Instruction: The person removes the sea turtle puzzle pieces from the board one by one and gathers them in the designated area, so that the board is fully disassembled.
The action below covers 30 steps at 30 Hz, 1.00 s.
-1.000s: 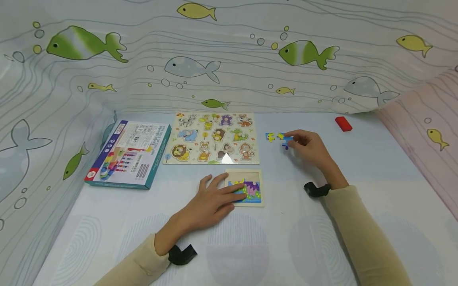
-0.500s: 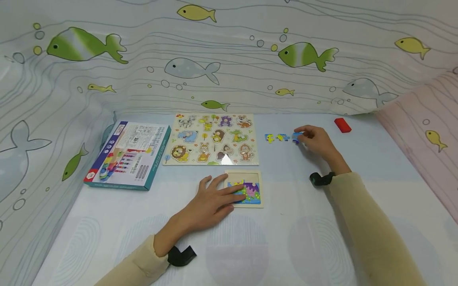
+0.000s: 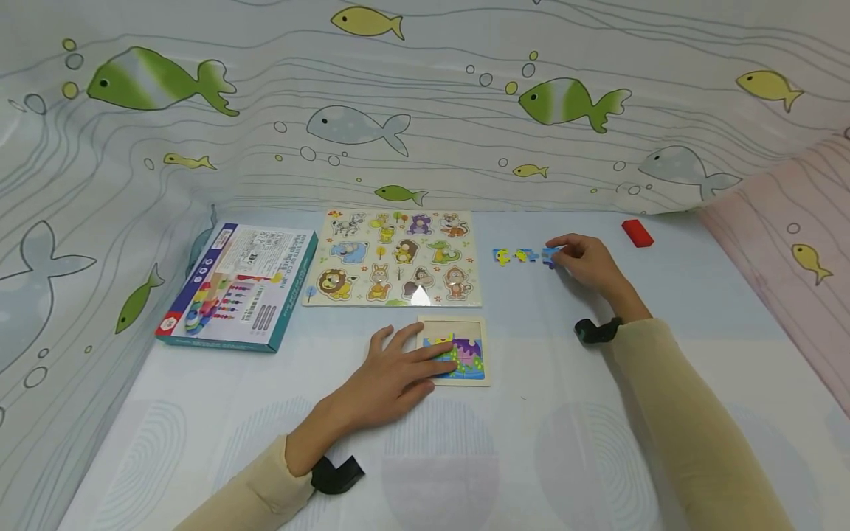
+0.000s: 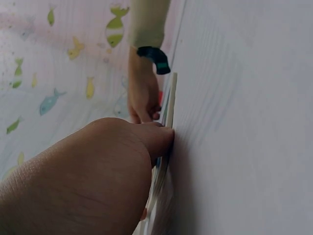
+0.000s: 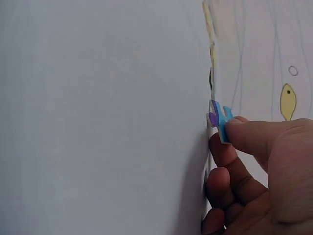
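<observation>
My left hand [image 3: 385, 376] lies with spread fingers over the left side of a small wooden puzzle tray [image 3: 486, 352]. The tray's lower part holds joined pieces with a purple, green and blue picture; its upper part shows bare wood. In the left wrist view the thumb touches the tray's edge [image 4: 171, 98]. Farther right, my right hand [image 3: 587, 267] pinches a blue puzzle piece [image 5: 223, 123] with a purple tab between thumb and forefinger. Two loose yellow-and-blue puzzle pieces, a left one [image 3: 502, 257] and a right one [image 3: 524, 255], lie beside it on the table.
Behind the tray lies an animal picture board [image 3: 398, 258]. To its left is a teal-edged box [image 3: 239, 287]. A red block [image 3: 637, 233] sits at the back right. A fish-patterned sheet [image 3: 451, 133] rises behind the table.
My right hand has moved a little to the right with the blue piece, parting it from the two loose pieces. The left hand has stayed on the tray.
</observation>
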Each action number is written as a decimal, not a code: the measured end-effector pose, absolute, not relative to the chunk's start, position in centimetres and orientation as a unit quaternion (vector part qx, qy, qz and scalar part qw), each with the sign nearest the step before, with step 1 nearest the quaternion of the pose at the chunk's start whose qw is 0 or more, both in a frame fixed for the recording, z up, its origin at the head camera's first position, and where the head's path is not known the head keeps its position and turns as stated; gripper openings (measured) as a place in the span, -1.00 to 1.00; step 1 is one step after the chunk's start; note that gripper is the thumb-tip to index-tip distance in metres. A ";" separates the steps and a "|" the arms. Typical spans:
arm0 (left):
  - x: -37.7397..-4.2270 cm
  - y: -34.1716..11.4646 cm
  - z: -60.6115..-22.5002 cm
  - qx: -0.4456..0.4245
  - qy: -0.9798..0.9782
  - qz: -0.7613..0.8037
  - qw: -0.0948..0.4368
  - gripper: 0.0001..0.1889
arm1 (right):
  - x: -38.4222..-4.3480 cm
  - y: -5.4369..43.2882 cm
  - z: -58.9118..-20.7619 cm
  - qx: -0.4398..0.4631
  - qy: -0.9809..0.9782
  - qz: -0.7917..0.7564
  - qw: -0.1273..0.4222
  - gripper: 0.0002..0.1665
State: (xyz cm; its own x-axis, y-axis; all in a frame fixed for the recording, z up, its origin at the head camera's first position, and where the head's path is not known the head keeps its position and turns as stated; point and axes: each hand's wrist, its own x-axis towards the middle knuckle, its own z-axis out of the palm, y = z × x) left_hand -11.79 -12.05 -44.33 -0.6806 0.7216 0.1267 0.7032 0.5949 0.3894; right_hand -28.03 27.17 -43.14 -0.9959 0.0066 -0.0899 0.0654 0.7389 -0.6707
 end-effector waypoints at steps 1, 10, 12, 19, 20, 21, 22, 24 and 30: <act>-11.8 -12.1 -44.4 0.399 0.893 0.208 0.022 -0.56 | -28.1 27.2 -43.1 0.018 0.932 -0.359 0.040 -0.62; -11.8 -12.0 -44.4 0.404 0.890 0.213 0.016 -0.57 | -28.0 27.0 -43.0 0.016 0.937 -0.343 0.058 -0.53; -11.8 -12.0 -44.4 0.403 0.891 0.210 0.020 -0.56 | -27.9 27.1 -43.0 0.012 0.938 -0.338 0.074 -0.48; -11.8 -12.1 -44.3 0.400 0.893 0.205 0.026 -0.57 | -27.8 27.5 -42.8 -0.019 0.942 -0.320 0.101 -0.38; -11.7 -12.1 -44.2 0.402 0.892 0.205 0.023 -0.57 | -27.8 27.6 -42.8 -0.019 0.942 -0.320 0.101 -0.38; -11.7 -12.1 -44.2 0.403 0.892 0.205 0.022 -0.57 | -27.8 27.6 -42.8 -0.018 0.941 -0.321 0.103 -0.38; -11.7 -12.1 -44.2 0.403 0.892 0.206 0.022 -0.57 | -27.8 27.6 -42.7 -0.019 0.941 -0.322 0.103 -0.38; -11.7 -12.0 -44.2 0.404 0.891 0.205 0.021 -0.56 | -27.9 27.6 -42.7 -0.018 0.940 -0.322 0.106 -0.38; -11.7 -12.1 -44.1 0.401 0.893 0.205 0.024 -0.56 | -28.0 27.3 -42.4 -0.010 0.938 -0.324 0.121 -0.38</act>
